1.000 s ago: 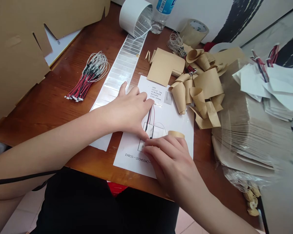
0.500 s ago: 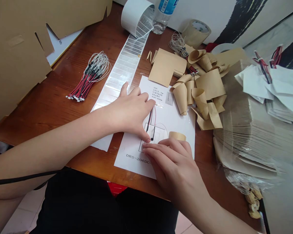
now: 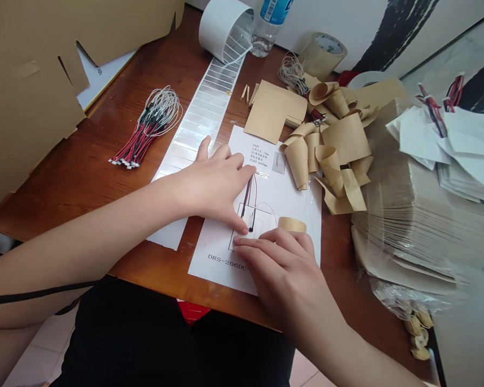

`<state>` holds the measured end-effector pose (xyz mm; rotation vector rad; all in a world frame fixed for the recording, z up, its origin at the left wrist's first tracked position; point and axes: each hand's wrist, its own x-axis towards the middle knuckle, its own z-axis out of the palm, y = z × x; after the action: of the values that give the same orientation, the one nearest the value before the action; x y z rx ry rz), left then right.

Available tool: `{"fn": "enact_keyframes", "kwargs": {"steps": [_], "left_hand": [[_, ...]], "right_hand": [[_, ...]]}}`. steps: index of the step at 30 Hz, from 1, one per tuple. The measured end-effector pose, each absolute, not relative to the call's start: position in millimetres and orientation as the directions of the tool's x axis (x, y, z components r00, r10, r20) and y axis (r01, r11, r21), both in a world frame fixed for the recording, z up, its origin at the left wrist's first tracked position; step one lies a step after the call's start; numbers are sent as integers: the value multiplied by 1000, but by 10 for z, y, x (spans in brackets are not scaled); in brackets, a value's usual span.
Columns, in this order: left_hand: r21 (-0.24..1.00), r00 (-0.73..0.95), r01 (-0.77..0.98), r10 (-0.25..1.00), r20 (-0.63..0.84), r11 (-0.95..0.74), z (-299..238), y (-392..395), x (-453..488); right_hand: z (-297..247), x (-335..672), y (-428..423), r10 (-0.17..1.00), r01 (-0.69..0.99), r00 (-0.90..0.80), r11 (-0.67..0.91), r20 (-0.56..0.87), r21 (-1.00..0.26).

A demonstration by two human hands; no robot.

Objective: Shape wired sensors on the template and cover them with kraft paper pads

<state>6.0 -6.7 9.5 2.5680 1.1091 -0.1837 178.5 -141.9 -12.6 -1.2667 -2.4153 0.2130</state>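
Observation:
My left hand [image 3: 220, 183] is spread open over a printed white sheet [image 3: 210, 247], its fingers reaching toward a strip of silvery labels. Its index fingertip is by the white connector end of a wire lead [image 3: 255, 196] with red and black wires. The left thumb presses beside the lead's small black tip, inside a printed rectangle. Below it, my right hand [image 3: 288, 269] has its fingers drawn together, tips at the rectangle's left side and close to the left thumb. What lies under these fingers is hidden. A curled brown paper piece [image 3: 292, 224] shows just behind the right knuckles.
A bundle of wire leads [image 3: 151, 126] lies left of the label strip [image 3: 201, 102]. Curled brown papers [image 3: 334, 156], flat brown squares [image 3: 270, 107] and a tape roll [image 3: 322, 54] sit behind. A bottle [image 3: 268, 29] stands at the back; a bagged stack [image 3: 411, 215] fills the right.
The right fingertips have shifted very slightly left on the sheet. The left hand stays almost still, and the wire lead keeps its place.

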Motion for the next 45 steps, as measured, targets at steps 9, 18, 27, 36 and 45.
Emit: {"fn": "enact_keyframes", "kwargs": {"steps": [9,18,27,36,45], "left_hand": [[248,692,722,675,-257,-646,79,-50,39],[256,683,730,682,-262,-634,90,-78,49],[245,680,733,698,-224,-635,65,-120,79],[259,688,725,693,-217,-638,56,-110,58],[260,679,733,696,-233,-628,60,-109,63]], "right_hand": [[-128,1804,-1413,821,760,-513,570,251,-312],[-125,1805,-1409,811,755,-523,584,261,-298],[-92,1797,-1404,772,725,-554,632,312,-274],[-54,1922,-1338,822,775,-504,566,265,-282],[-57,1883,-1321,813,765,-526,581,251,-278]]}}
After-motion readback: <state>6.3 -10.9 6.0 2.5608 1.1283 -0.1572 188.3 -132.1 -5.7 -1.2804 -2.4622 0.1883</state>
